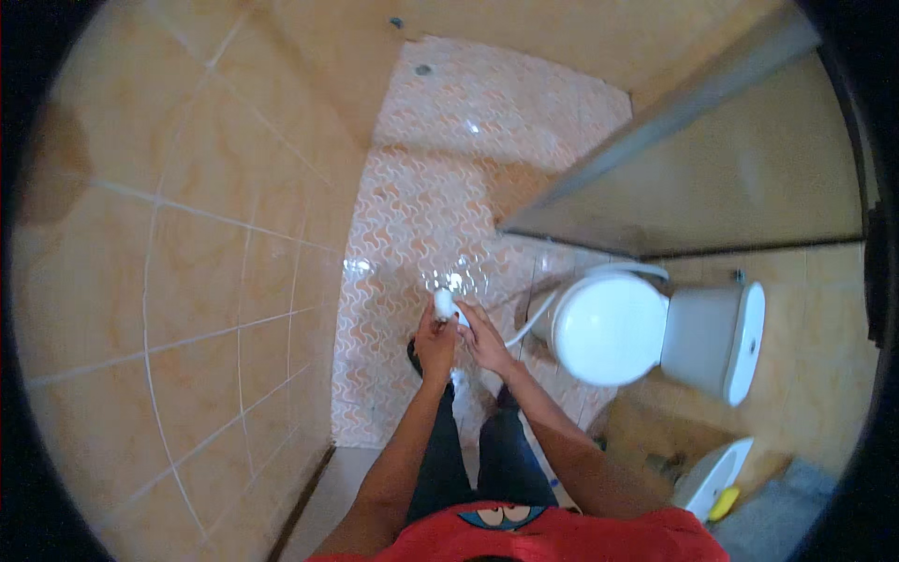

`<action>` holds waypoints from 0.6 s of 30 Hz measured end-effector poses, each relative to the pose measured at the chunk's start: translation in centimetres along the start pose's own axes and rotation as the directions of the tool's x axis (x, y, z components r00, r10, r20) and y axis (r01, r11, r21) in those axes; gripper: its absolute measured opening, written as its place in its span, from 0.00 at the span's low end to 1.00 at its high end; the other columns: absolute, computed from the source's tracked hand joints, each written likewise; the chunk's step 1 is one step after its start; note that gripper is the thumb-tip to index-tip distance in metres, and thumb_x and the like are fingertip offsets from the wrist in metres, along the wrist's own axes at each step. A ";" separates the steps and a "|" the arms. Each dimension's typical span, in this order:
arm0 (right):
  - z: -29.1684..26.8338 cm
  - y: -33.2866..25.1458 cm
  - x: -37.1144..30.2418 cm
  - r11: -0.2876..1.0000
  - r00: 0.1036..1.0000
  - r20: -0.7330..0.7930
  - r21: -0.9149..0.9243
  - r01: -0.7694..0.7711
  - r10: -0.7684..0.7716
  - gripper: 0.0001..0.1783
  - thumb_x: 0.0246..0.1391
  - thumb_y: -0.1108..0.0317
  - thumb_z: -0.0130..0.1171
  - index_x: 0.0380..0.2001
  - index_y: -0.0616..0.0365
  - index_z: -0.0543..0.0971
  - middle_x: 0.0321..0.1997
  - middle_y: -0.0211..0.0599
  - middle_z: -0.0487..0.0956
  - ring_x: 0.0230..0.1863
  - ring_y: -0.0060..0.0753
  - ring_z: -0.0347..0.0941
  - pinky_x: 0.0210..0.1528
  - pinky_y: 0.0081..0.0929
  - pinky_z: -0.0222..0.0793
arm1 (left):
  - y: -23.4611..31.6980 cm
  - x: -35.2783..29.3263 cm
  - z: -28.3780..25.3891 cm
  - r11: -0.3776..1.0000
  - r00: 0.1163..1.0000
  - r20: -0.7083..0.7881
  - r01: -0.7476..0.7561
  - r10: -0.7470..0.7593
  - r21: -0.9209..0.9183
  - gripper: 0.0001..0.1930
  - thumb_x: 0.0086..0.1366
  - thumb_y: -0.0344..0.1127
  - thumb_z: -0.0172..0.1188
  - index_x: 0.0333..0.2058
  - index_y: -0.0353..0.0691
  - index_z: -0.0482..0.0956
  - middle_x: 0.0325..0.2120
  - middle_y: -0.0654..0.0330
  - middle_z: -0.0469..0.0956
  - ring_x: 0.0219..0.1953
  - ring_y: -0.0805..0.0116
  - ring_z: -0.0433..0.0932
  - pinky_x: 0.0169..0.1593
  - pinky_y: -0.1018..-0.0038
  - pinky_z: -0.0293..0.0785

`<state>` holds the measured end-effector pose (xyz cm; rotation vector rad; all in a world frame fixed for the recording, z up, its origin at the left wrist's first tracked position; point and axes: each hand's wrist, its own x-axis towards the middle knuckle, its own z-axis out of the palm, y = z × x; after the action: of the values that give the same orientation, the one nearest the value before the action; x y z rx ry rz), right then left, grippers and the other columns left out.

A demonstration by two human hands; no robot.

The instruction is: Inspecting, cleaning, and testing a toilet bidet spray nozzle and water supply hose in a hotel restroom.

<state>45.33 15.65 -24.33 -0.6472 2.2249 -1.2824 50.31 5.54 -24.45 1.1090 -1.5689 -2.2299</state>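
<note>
— Both hands on it? 
— Yes; left hand point(435, 342) and right hand point(484, 337) are each closed around the small white spray head point(444, 303), held over the patterned floor point(421, 215), beside the toilet point(609, 328).
— Advice? 
— Grip firmly; aim low, away from the wall; mind the white hose point(526, 323) trailing right; wet tiles look slippery.

One head-worn fisheye looks steeply down, close above the hands and patterned floor point(421, 215).
</note>
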 end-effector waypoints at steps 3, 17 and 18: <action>-0.3 0.2 -1.1 0.986 0.986 -0.019 0.043 -0.162 0.163 0.22 0.52 0.69 0.43 0.52 0.61 0.58 0.49 0.53 0.64 0.51 0.51 0.60 0.51 0.33 0.56 | 0.1 0.5 1.1 0.992 0.991 0.040 0.124 -0.125 0.030 0.26 0.52 0.29 0.57 0.51 0.35 0.61 0.26 0.59 0.74 0.24 0.78 0.71 0.27 0.82 0.67; -2.0 5.6 -8.3 0.815 0.702 -0.536 0.569 -0.111 0.469 0.24 0.57 0.60 0.37 0.54 0.59 0.54 0.48 0.49 0.68 0.46 0.41 0.68 0.47 0.29 0.63 | -2.4 -2.1 11.9 0.603 0.829 0.547 -0.378 -0.116 0.702 0.26 0.51 0.42 0.57 0.49 0.40 0.66 0.24 0.54 0.76 0.24 0.67 0.75 0.30 0.74 0.70; -2.7 5.7 -8.8 0.807 0.707 -0.541 0.586 -0.070 0.455 0.25 0.58 0.58 0.34 0.55 0.59 0.52 0.51 0.45 0.66 0.49 0.37 0.64 0.49 0.25 0.61 | -1.9 -2.8 12.9 0.602 0.815 0.567 -0.395 -0.119 0.694 0.26 0.51 0.42 0.57 0.49 0.40 0.66 0.24 0.54 0.76 0.24 0.67 0.75 0.30 0.74 0.70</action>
<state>49.53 25.34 -26.62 0.4357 2.1528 -2.0671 44.10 17.24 -22.75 0.3420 -2.9754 -1.7961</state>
